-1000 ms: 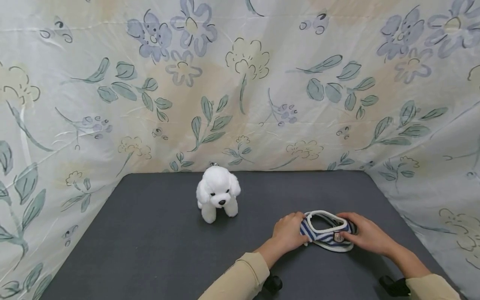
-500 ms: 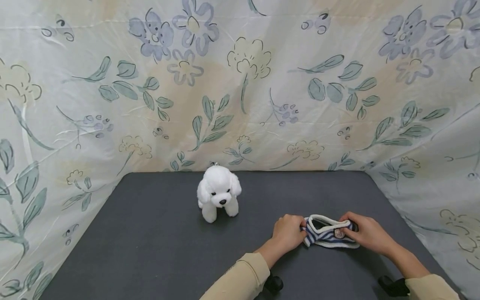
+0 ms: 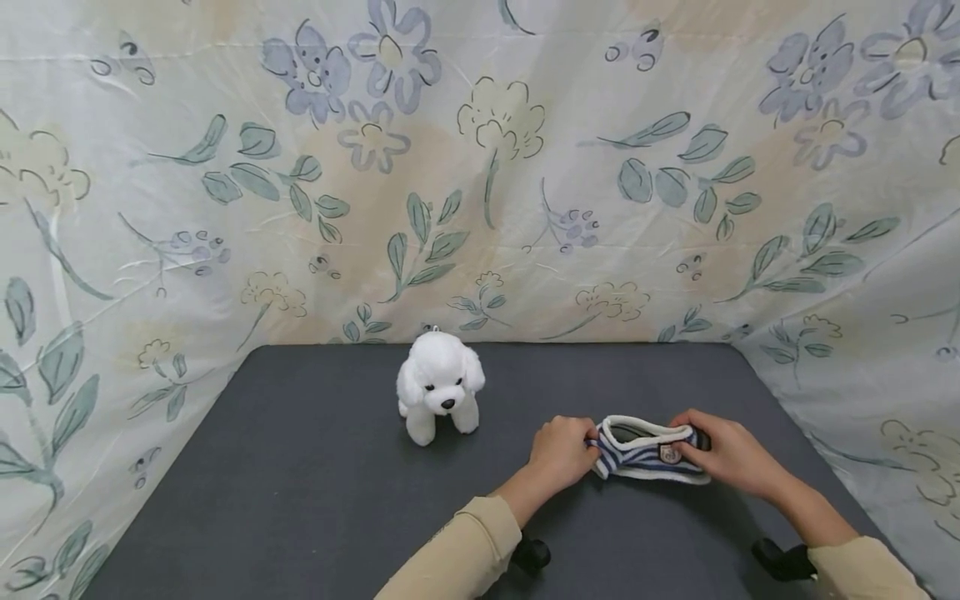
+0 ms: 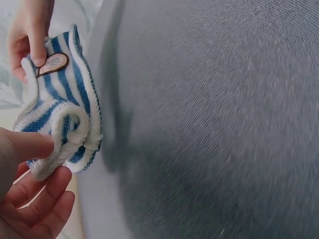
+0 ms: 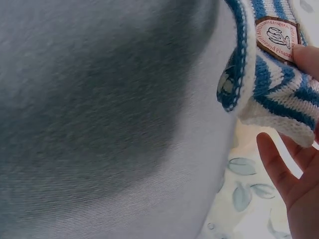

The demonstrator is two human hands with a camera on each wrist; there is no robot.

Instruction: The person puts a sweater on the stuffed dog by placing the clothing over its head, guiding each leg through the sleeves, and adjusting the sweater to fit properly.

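Observation:
A small knitted sweater (image 3: 637, 461) with blue and white stripes, white edging and an oval patch (image 5: 277, 41) is held at the right of the table. My left hand (image 3: 558, 452) pinches its left end between thumb and fingers; in the left wrist view the edge near that thumb curls over (image 4: 70, 130). The opposite end is gripped by my right hand (image 3: 727, 450), its thumb beside the patch. In the right wrist view some fingers of the right hand (image 5: 304, 189) spread below the knit. The sweater's neck-like opening faces upward, squeezed narrow, and its underside is hidden.
A white plush dog (image 3: 441, 387) stands upright on the dark grey table (image 3: 300, 483), left of the hands and facing forward. Flowered cloth (image 3: 525, 183) hangs behind the table and along both sides. Black wrist straps or mounts (image 3: 783, 560) sit under the sleeves.
The sweater's round opening has been drawn flatter between the hands. In the last half second both hands have moved slightly up and left in the head view with it. The plush dog stays put.

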